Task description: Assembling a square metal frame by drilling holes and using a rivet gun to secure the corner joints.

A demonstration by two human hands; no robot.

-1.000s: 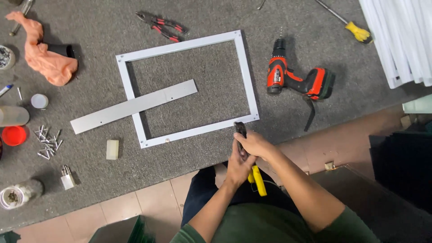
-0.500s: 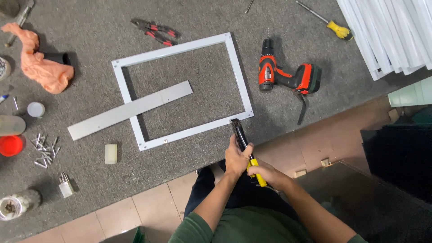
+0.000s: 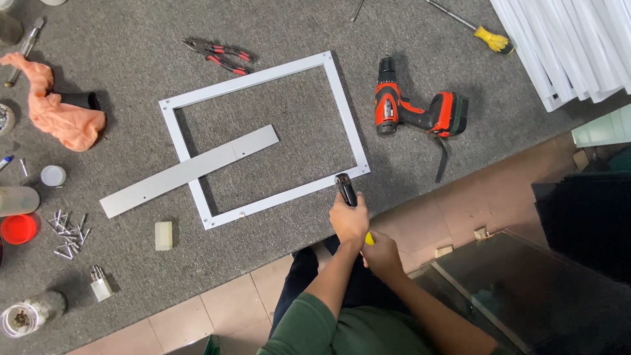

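Seen from above, a grey work surface (image 3: 276,217) holds a white rectangular frame (image 3: 345,112) lying flat near the middle. At the frame's near right corner, the person's left hand (image 3: 348,222) is closed around a tool with a black head and a yellow handle (image 3: 346,190); the black end pokes out past the far side of the fist and sits just beside that corner of the frame, though whether it touches the frame cannot be told. The right hand (image 3: 381,253) is just behind and to the right of the left, curled at the yellow end of the same tool (only a sliver of yellow shows between the two hands). A flat grey metal strip (image 3: 190,171) lies slantwise across the frame's left side. To the right of the frame, well apart from the hands, rests a red and black cordless drill (image 3: 417,112). Red-handled pliers (image 3: 220,54) lie beyond the frame's far edge, and a yellow-handled screwdriver (image 3: 490,39) lies at the far right. A crumpled orange cloth (image 3: 62,115) and a scatter of screws (image 3: 66,230) sit at the left.
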